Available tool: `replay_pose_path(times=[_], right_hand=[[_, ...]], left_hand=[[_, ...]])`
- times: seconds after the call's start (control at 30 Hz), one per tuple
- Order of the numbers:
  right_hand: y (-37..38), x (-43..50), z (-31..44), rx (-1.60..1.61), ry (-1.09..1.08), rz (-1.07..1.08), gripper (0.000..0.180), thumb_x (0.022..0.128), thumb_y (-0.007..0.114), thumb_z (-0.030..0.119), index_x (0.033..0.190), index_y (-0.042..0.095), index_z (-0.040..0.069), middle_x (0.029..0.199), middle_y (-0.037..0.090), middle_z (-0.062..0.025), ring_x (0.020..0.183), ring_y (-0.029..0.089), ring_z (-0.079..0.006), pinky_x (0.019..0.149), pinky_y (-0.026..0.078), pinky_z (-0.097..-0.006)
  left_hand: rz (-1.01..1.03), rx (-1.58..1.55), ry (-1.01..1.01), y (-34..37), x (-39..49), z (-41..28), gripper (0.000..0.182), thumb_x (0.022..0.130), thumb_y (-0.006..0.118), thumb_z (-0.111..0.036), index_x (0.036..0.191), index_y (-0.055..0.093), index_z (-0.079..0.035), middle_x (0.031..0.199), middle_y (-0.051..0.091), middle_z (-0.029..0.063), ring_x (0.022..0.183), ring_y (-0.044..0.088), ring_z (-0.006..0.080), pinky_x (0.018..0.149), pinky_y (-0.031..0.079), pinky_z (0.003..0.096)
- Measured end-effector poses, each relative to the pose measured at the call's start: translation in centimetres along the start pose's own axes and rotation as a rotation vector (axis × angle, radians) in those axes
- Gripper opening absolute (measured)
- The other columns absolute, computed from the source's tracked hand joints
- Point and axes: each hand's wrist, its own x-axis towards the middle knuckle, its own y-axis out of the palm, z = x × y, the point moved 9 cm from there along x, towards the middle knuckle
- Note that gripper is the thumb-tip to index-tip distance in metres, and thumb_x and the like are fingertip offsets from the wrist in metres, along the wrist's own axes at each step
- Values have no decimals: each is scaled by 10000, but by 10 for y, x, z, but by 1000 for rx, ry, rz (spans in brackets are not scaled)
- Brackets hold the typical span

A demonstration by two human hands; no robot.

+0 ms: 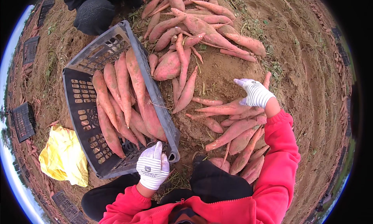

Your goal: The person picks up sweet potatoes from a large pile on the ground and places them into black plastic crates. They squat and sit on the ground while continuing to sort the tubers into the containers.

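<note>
A black plastic crate [83,116] stands tilted on the soil at left centre, with several sweet potatoes [123,88] lying lengthwise in it. My left hand [153,165], in a white striped glove, is at the crate's near end, its fingers together; whether it grips anything there is hidden. To the right, my right hand [255,91], in a matching glove, is over the upper edge of a pile of sweet potatoes [233,133], thumb and fingers spread, holding nothing that shows. One thin root tip pokes out just behind it.
A larger heap of sweet potatoes [201,28] lies beyond the crate. A yellow plastic sack [64,157] rests left of the crate. Dark clothing of another person [94,15] shows at the top left. More black crates [22,122] stand along the far left, near rows of sweet potatoes.
</note>
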Motion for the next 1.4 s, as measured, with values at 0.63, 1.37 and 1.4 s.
replay_pose_path(times=[0.63,1.37,1.4], right_hand=[[-34,59,17,137,-149,-447,831,651,778,175,1413,468,59,1243,586,-226,1131,573,-416,1009,450,-473],[-98,316,166,-630,3,-338,549,963,538,155,1490,394,106,1212,649,-147,1063,675,-275,784,552,-393],[-92,311,161,-584,7,-327,509,977,499,119,1477,408,97,1152,675,-143,1014,696,-268,739,560,-381]], left_hand=[[62,-30,-16,3,-1,3,422,857,603,-192,1195,621,60,1033,679,228,909,657,387,858,520,476],[124,-76,-14,3,7,5,446,866,593,-225,1192,608,79,1001,670,220,891,651,358,843,520,448],[129,-74,-13,4,6,4,446,866,594,-227,1192,610,77,1003,670,219,888,650,357,842,520,448]])
